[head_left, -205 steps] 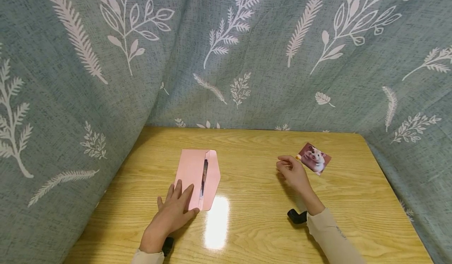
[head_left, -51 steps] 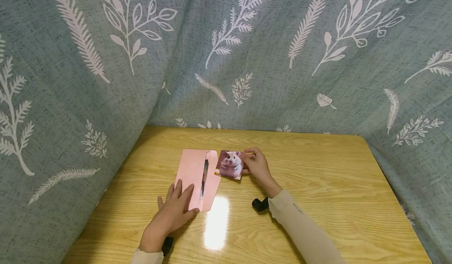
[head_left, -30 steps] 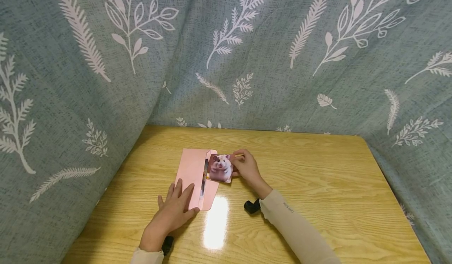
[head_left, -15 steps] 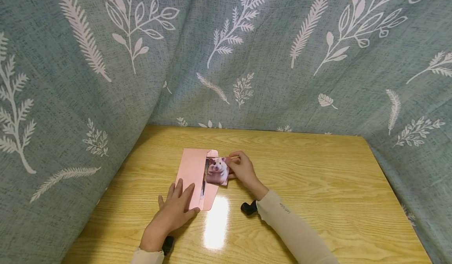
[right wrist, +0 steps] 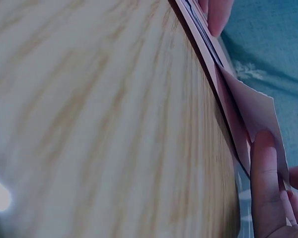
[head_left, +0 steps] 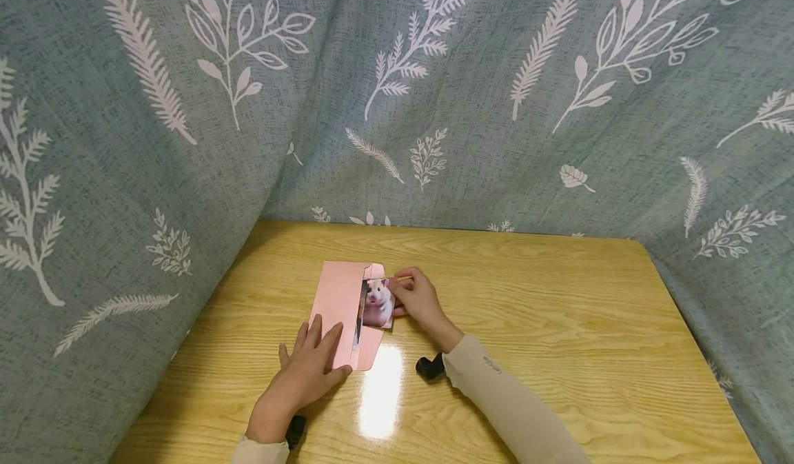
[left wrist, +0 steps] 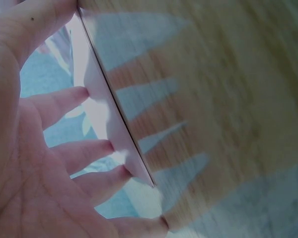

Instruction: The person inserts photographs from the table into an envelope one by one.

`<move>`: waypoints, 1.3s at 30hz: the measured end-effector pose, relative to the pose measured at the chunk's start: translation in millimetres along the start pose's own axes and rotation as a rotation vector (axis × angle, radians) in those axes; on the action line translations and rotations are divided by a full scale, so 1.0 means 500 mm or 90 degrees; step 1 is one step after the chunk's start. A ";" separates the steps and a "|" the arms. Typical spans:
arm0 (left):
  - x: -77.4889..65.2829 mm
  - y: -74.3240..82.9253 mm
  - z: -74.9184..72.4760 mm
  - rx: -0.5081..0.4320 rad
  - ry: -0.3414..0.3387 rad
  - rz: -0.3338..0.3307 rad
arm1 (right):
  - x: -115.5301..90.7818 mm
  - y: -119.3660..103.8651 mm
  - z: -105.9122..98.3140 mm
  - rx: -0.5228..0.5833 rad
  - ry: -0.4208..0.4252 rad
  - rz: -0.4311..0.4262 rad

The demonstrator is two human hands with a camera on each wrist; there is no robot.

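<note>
A pink envelope [head_left: 335, 291] lies on the table, its pointed flap [head_left: 370, 350] spread out to the right. Across its near part rests my left hand [head_left: 300, 378], fingers straight and spread; the left wrist view has the fingertips touching the envelope's edge. My right hand [head_left: 424, 305] pinches the right edge of a hamster photo card [head_left: 376, 305] between thumb and fingers. That card lies over the flap, with its left edge at the envelope's mouth. In the right wrist view the card [right wrist: 256, 111] tilts up from the flap. Another dark picture shows in the mouth.
The wood-grain table [head_left: 527, 298] stretches away to the right. A bright light reflection [head_left: 380, 395] sits near the front. Patterned blue-grey cloth [head_left: 471, 160] hangs behind the table and at both sides. Each wrist carries a black device [head_left: 430, 367].
My right hand has picked up the hamster photo card from the right side and carried it left to the envelope's mouth, where its left part is now hidden. My left hand has stayed put.
</note>
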State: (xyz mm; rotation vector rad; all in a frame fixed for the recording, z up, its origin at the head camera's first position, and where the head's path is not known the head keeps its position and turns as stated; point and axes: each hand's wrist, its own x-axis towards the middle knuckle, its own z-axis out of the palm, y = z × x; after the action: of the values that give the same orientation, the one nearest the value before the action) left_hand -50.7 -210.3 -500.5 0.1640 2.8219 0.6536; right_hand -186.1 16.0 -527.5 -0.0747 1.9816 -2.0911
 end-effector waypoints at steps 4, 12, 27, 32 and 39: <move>0.000 0.001 0.000 -0.001 0.002 0.001 | -0.001 -0.003 0.008 0.000 -0.007 -0.002; -0.002 0.001 -0.002 -0.004 0.008 0.001 | 0.001 0.000 0.023 -0.009 -0.012 -0.008; -0.003 0.002 -0.004 -0.009 -0.003 -0.004 | 0.003 -0.001 0.055 -0.036 -0.015 0.008; -0.003 0.001 -0.005 -0.011 -0.002 -0.002 | 0.003 -0.001 0.061 -0.039 -0.017 0.008; -0.003 0.001 -0.005 -0.008 -0.001 -0.001 | -0.007 -0.006 0.051 -0.067 -0.014 0.005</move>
State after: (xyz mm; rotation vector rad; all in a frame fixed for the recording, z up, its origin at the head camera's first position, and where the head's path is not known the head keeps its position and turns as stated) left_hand -50.1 -211.2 -497.7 0.1602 2.8149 0.6714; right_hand -177.9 -8.2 -522.4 -0.1081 2.0746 -1.9720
